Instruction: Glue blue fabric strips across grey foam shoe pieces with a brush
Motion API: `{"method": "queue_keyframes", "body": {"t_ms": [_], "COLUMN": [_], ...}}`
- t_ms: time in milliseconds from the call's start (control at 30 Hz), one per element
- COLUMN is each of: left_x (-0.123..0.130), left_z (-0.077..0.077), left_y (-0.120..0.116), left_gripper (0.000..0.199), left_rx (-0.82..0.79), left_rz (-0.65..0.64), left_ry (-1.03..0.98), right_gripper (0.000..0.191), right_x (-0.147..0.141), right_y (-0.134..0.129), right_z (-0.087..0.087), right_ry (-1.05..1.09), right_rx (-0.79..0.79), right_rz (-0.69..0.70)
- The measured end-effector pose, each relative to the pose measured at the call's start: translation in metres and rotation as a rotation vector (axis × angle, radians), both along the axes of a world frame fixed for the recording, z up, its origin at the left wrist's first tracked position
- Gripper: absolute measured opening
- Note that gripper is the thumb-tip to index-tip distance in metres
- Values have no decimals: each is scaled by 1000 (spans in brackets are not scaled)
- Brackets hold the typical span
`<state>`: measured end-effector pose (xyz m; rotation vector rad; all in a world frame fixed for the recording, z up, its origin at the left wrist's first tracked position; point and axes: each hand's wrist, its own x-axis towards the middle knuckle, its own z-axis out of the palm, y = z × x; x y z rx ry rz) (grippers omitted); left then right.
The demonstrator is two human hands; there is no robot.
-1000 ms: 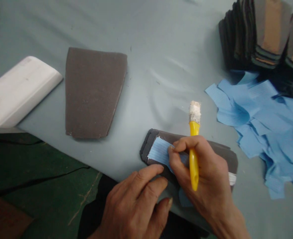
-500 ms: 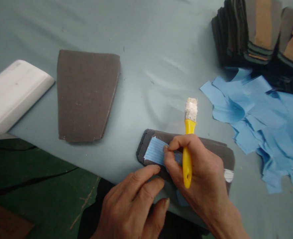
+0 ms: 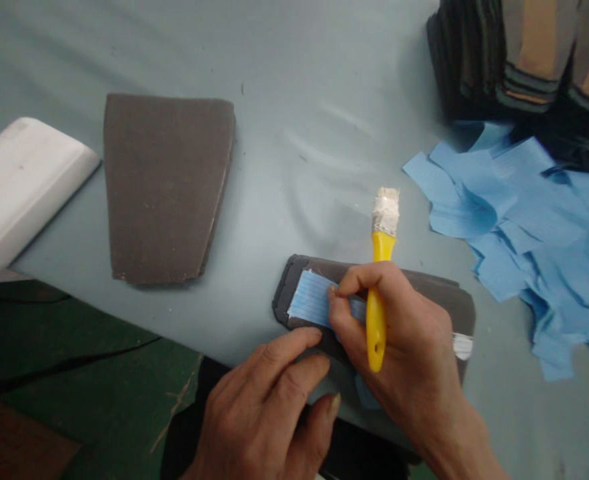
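Observation:
My right hand (image 3: 409,340) carries a paintbrush (image 3: 384,243) with a yellow handle, its whitish bristles pointing away from me. Thumb and forefinger of that hand are pressed together over a blue ribbed strip (image 3: 310,300). The strip lies flat on a dark folded piece (image 3: 457,310) at the table's near edge; my hand hides its middle. A white patch (image 3: 462,346) shows on the piece's right end. My left hand (image 3: 269,407) has its fingers stretched out and apart, with the forefinger tip at the near side of the dark piece.
A brown-grey flat piece (image 3: 169,187) lies on the table (image 3: 264,60), beside a white slab-like object (image 3: 29,180) at far left. On the right are a heap of blue strips (image 3: 539,227) and stacks of dark pieces (image 3: 479,60). Green floor (image 3: 124,387) shows below the edge.
The view has shifted slightly, so most things on the table sit a little differently in it. Both hands keep nearly the same place at the dark piece.

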<state>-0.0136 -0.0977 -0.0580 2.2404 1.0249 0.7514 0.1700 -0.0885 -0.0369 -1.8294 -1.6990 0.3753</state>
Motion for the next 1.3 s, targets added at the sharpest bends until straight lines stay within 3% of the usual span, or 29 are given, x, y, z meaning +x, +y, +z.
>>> {"method": "queue_keyframes", "body": {"t_ms": [300,533,833,1300], "left_x": [-3,-7,7,13], "left_z": [3,11,3,-4], "left_y": [0,23,50,52], "left_gripper": [15,18,23,25], "left_rx": [-27,4,133,161], "left_rz": [-22,30,0,29], "left_ry": [-19,-31,83,159], "right_gripper": [21,21,18,16], "right_x": [1,1,1,1], "right_y": [0,1,1,1], "right_z": [-1,1,-1,-4], "right_ry": [9,9,9,7], "right_rx": [-14,-16,6,42], "right_rz": [5,15,16,31]}}
